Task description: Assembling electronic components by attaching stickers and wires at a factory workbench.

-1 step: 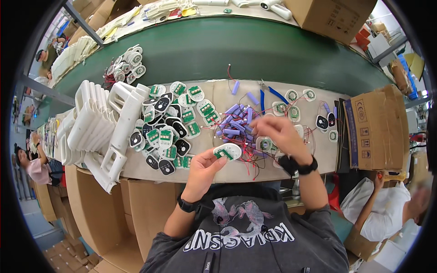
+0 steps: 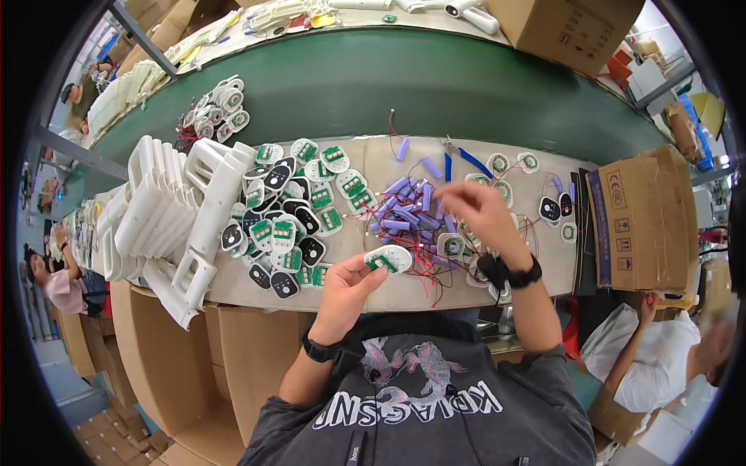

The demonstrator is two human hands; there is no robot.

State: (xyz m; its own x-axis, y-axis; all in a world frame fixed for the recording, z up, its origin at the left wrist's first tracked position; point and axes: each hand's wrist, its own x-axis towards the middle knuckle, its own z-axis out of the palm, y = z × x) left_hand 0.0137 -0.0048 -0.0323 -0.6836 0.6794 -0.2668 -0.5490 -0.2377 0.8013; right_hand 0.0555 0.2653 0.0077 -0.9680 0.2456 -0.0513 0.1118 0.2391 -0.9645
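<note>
Scanning left to right: the stack of white plastic housings (image 2: 167, 213) leaned out over the bench's front edge, so a stray elbow could have tipped it off. Next to it, the pile of oval boards (image 2: 291, 217), some green-faced and some black, lay overlapped, and dragging one out could have snagged its neighbours. Your left hand (image 2: 346, 291) pinched a white oval board (image 2: 388, 259) between thumb and fingertips, held just above the front edge of the bench (image 2: 388, 159); that grip was only at the rim, so a tug on its leads could have twisted it loose. The red and black wires (image 2: 427, 268) under and beside it were tangled, which was the likely cause of any pulled joint. Your right hand (image 2: 474, 210) hovered over the purple cells (image 2: 408, 206), fingers curled together as if nipping something small; I could not tell what, if anything, it held. Loose cells touching bare wire ends looked like a short risk. The blue-handled cutters (image 2: 462, 159) sat just behind, near enough to catch a lead.
</note>
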